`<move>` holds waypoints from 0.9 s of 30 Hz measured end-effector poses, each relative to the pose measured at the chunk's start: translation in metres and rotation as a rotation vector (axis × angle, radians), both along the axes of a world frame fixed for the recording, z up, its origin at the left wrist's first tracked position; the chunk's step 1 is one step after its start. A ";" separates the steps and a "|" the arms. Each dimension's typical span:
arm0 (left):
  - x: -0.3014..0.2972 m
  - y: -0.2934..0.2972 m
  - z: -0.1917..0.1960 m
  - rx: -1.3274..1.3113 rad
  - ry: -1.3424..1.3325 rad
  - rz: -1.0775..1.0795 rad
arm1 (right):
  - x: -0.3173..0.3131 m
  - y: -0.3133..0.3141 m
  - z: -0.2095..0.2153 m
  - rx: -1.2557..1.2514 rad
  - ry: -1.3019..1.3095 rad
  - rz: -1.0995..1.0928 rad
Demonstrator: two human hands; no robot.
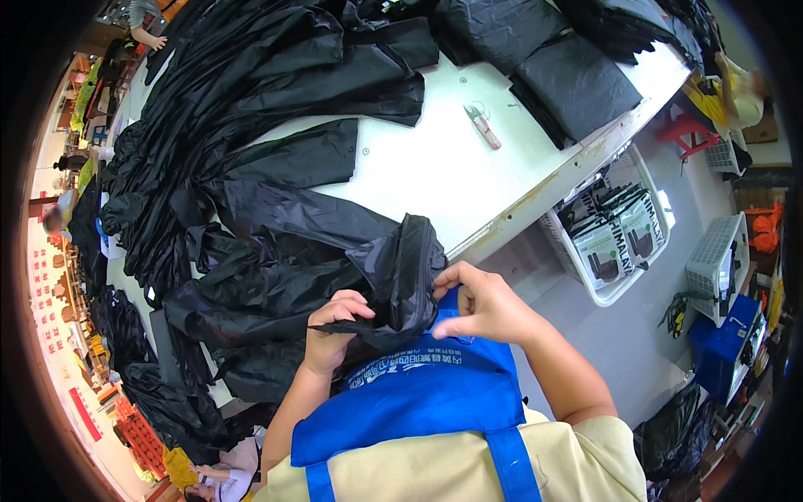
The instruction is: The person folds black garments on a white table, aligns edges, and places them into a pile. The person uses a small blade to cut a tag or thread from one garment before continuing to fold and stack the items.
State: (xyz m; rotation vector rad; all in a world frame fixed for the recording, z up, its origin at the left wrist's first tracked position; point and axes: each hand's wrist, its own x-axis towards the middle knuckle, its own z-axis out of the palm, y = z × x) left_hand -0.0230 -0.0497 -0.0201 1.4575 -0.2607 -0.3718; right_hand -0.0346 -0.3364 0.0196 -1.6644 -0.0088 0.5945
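A black garment of thin, slightly shiny fabric lies bunched at the table's near edge and hangs over it against my blue apron. My left hand is closed on the fabric's near edge, its fingers curled over the cloth. At the garment's right side is my right hand, thumb and fingers apart. Its fingertips are at the fabric's edge, and nothing shows between them and the thumb. More black garments with long sleeves are heaped on the left and far part of the white table.
Red-handled snips lie on the table beside folded black pieces. On the floor at right stand a white basket of packaged goods, a second basket and a blue box. Other people are around the table's far sides.
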 end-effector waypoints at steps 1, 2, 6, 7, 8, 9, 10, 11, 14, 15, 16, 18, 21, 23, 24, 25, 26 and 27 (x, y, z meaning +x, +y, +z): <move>0.001 -0.002 0.001 -0.008 0.013 0.005 | 0.000 0.003 -0.002 -0.028 -0.088 0.013; 0.001 -0.003 0.002 -0.016 0.027 0.010 | 0.000 0.006 -0.006 -0.056 -0.177 0.027; 0.002 -0.005 0.003 -0.070 0.122 0.068 | 0.008 -0.017 -0.006 0.374 0.022 -0.057; 0.002 -0.006 0.003 -0.096 0.149 0.079 | 0.008 -0.026 -0.003 0.489 0.087 -0.134; 0.001 -0.007 0.002 -0.125 0.173 0.091 | 0.008 -0.037 -0.003 0.525 0.085 -0.186; 0.000 -0.007 0.003 -0.137 0.180 0.101 | 0.008 -0.045 -0.013 0.592 0.002 -0.261; 0.000 -0.009 0.003 -0.142 0.184 0.116 | 0.011 -0.055 -0.021 0.749 -0.072 -0.346; -0.001 -0.009 0.003 -0.148 0.190 0.134 | 0.016 -0.067 -0.026 0.853 -0.115 -0.397; -0.001 -0.009 0.003 -0.038 0.019 0.001 | 0.030 -0.100 -0.043 -0.757 -0.373 -0.122; 0.000 -0.013 0.006 0.124 -0.112 -0.127 | 0.031 -0.090 -0.046 -0.804 -0.371 -0.208; 0.004 -0.024 0.016 0.139 -0.189 -0.298 | 0.035 -0.071 -0.045 -0.853 -0.365 -0.290; 0.002 -0.053 0.029 0.249 -0.320 -0.504 | 0.052 -0.040 -0.044 -0.365 0.198 -0.097; -0.005 -0.074 0.021 0.252 -0.377 -0.633 | 0.055 0.003 -0.059 -0.461 -0.030 0.081; -0.007 -0.072 0.021 0.305 -0.509 -0.563 | 0.066 0.004 -0.055 -0.379 -0.171 0.010; -0.007 -0.071 0.030 0.321 -0.563 -0.429 | 0.082 -0.009 -0.038 -0.219 -0.206 -0.042; -0.007 -0.057 0.033 0.511 -0.659 -0.307 | 0.095 -0.022 -0.005 -0.041 -0.162 -0.142; -0.003 -0.046 0.024 0.532 -0.736 -0.158 | 0.111 -0.038 0.007 0.049 -0.244 -0.162; 0.000 -0.042 0.019 0.590 -0.698 -0.025 | 0.122 -0.049 0.020 -0.008 -0.342 -0.245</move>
